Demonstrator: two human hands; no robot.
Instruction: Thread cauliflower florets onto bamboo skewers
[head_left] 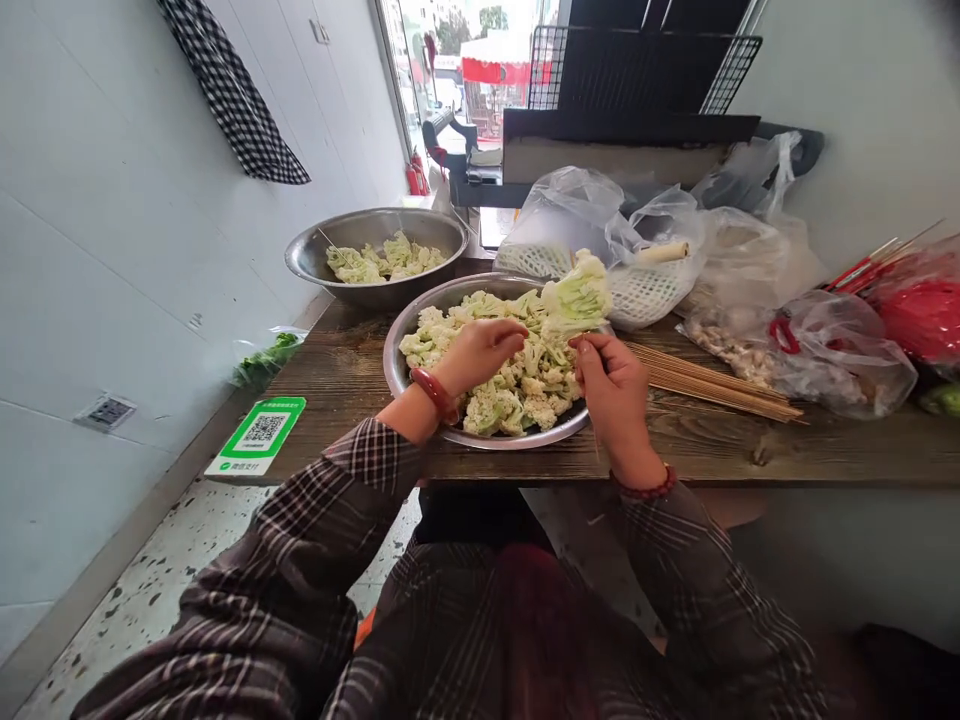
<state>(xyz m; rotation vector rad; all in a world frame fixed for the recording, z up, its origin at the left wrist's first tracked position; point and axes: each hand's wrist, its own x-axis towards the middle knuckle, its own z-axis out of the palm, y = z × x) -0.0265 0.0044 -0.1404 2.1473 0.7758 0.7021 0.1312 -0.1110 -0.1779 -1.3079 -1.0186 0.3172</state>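
Observation:
My right hand (pixel 613 385) is closed in a pinch around a thin bamboo skewer, whose lower end shows faintly below the palm. On the skewer, just above my fingers, sits a cluster of pale green-white cauliflower (pixel 577 295). Over the near bowl hovers my left hand (pixel 487 352), fingers loosely bent, thumb apart, nothing visible in them. Beneath both hands, the metal bowl (pixel 391 365) is heaped with cauliflower florets (pixel 495 408). To its right lies a bundle of bamboo skewers (pixel 712 385) on the wooden table (pixel 337 365).
A second metal bowl (pixel 300 262) at the back left holds more skewered cauliflower. Plastic bags (pixel 577 200) line the back and right, one bag (pixel 840 350) near the skewers. A green QR card (pixel 259 435) lies at the left edge, and a white wall (pixel 112 260) rises beyond.

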